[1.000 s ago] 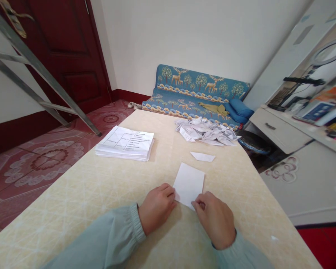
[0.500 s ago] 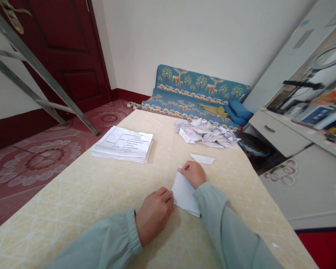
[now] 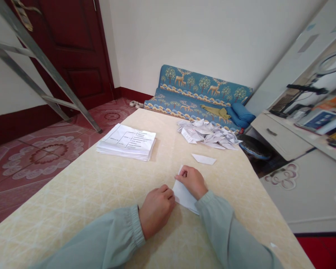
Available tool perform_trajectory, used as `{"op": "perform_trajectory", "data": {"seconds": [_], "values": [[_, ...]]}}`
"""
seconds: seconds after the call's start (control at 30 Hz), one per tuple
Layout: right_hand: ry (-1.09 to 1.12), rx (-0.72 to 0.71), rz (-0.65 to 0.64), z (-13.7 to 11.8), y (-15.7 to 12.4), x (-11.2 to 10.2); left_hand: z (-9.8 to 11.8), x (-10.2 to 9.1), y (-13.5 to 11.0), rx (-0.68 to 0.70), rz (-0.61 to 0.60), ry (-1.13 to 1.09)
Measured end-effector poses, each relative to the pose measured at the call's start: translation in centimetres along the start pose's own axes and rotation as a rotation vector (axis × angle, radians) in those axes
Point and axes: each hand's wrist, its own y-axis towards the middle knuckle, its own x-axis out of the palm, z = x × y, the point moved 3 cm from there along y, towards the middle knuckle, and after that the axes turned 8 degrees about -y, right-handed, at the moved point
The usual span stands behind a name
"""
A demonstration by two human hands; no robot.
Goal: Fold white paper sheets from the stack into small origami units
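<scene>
My right hand (image 3: pixel 192 181) lies across a folded white sheet of paper (image 3: pixel 183 195), fingers curled together and pressing on its far edge, with the fingertips (image 3: pixel 182 173) pinched down at the top left corner. My left hand (image 3: pixel 156 209) sits at the paper's near left edge, fingers bunched loosely into a fist, the knuckles touching the sheet and pinning it against the table (image 3: pixel 100 194). The paper lies flat on the cream, line-patterned tabletop, right in front of me, mostly hidden under my right wrist and pale green sleeve (image 3: pixel 226 231).

Just beyond my right hand lies a small folded white piece (image 3: pixel 204 159), apart from the sheet I am pressing. Further back, toward the table's far right corner, lies a loose heap of folded papers (image 3: pixel 208 134). To the left, well apart from my hands, sits a neat stack of printed sheets (image 3: pixel 127 142). Past the table's end is a blue deer-patterned sofa cushion (image 3: pixel 198 93), with a dark red door (image 3: pixel 78 52) and a metal ladder (image 3: pixel 39 63) on the left.
</scene>
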Motion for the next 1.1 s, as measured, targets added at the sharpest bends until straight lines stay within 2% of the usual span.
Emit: {"op": "perform_trajectory", "data": {"seconds": [0.07,0.2,0.3,0.37,0.5,0.63,0.87,1.1], "values": [[0.018,-0.029,-0.004,0.1,-0.1,0.1,0.0,0.1,0.0,-0.001,-0.007,-0.002],[-0.029,0.124,0.081,1.0,2.2,-0.4,0.0,0.1,0.1,-0.001,-0.025,0.002],[-0.040,0.154,0.093,1.1,3.8,-0.4,0.1,-0.3,0.2,-0.011,-0.031,-0.016],[-0.045,0.144,0.109,1.1,3.8,-0.2,0.0,-0.6,0.3,-0.016,-0.030,-0.040],[-0.025,0.086,0.159,0.9,2.4,0.5,-0.8,-1.2,0.2,-0.034,0.033,-0.148],[0.037,-0.008,0.176,0.5,0.4,1.1,-2.0,-1.4,0.2,-0.125,0.096,-0.267],[0.064,-0.158,0.154,-0.6,-3.3,1.3,-3.8,-1.8,0.5,-0.245,0.142,-0.354],[0.069,-0.202,0.075,-1.9,-6.0,1.3,-5.1,-1.1,0.4,-0.337,0.217,-0.473]]}}
